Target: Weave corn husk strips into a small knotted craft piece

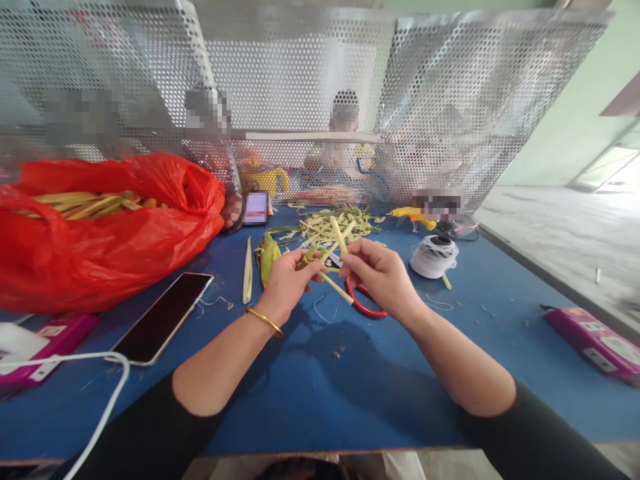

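Both my hands are raised over the blue table (300, 393), close together. Between the thumb and fingers of my left hand (287, 280) are looped green leaf strips (314, 255). My right hand (377, 273) pinches a pale leaf strip (339, 233) that points upward. Another pale strip slants down between the hands. Red-handled scissors (369, 308) lie beneath my right hand, their blades partly hidden. Just left of my left hand sit a green husk-like leaf bundle (269, 255) and a single folded leaf piece (247, 270).
A pile of leaf scraps (333, 223) lies behind my hands. A red plastic bag (115, 247) of leaves and a phone (165, 317) are at left. A spool of white string (433, 258), a yellow glue gun (415, 215) and a purple power strip (595, 340) are at right. Perforated metal panels (295, 73) stand behind.
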Action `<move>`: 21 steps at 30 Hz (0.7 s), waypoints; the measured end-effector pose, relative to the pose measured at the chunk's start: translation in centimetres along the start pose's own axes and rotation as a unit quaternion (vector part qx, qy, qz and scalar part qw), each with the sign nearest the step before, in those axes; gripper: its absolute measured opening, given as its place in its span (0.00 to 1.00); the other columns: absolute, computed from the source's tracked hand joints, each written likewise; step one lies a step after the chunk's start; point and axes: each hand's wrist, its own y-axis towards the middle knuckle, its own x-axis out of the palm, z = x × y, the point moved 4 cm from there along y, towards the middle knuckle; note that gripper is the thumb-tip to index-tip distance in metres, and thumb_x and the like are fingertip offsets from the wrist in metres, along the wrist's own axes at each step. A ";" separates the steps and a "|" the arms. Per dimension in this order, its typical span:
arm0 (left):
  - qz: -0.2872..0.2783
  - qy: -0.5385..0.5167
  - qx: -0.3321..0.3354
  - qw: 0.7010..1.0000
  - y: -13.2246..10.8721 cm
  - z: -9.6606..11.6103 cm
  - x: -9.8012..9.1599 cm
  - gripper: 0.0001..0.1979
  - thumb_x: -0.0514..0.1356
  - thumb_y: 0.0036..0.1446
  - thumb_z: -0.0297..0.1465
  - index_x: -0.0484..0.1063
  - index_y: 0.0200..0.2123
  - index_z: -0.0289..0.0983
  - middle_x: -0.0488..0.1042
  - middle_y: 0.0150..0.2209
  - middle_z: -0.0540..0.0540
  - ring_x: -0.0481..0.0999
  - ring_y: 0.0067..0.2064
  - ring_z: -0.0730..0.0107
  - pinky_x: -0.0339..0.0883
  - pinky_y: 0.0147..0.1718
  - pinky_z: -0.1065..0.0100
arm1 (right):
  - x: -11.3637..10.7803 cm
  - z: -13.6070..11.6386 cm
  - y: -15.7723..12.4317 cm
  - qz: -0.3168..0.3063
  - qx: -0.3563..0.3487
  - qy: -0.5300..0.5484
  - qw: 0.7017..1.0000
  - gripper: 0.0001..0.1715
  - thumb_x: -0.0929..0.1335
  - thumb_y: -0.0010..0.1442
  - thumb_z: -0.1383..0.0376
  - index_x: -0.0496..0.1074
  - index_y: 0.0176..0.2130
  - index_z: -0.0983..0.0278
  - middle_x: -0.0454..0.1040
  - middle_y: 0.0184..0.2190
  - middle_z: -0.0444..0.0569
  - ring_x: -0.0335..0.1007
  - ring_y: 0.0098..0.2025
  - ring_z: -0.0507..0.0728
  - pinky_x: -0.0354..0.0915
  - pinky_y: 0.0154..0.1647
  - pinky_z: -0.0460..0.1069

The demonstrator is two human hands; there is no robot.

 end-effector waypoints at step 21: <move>-0.070 0.347 0.176 0.919 -1.3 -0.1 1.2 0.08 0.58 0.51 0.29 0.78 0.31 0.38 0.74 0.21 0.49 0.71 0.25 0.69 0.59 0.26 0.70 | 0.1 1.7 0.2 0.030 0.091 -0.120 0.988 0.06 0.66 0.50 0.71 0.65 0.31 0.62 0.67 0.20 0.38 0.65 0.21 0.50 0.60 0.25 0.45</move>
